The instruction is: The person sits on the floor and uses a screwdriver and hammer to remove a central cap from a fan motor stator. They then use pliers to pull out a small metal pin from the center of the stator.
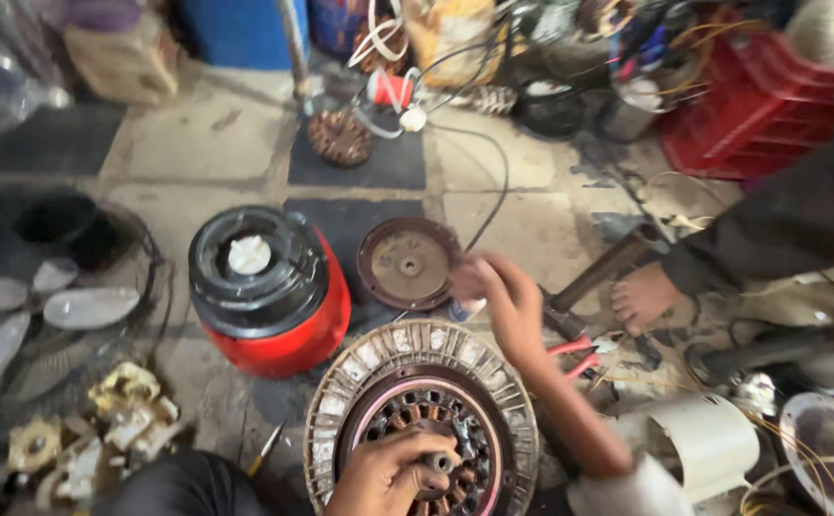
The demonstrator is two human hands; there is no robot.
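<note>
— Head view: what's each of the hands doing?
— Left hand (393, 473) grips the shaft (439, 462) of the stator (422, 420) on the floor (197, 143). Right hand (503, 296) pinches something small, blurred, beside the brown cover (407, 263).
— Containers?
— Red crate (756, 110) holds tangled wires.

A red-and-black mixer base (269, 291) stands on the floor (187, 153), fan blades (25, 320) left, a red crate (756, 110) upper right, red-handled pliers (574, 352) nearby.
</note>
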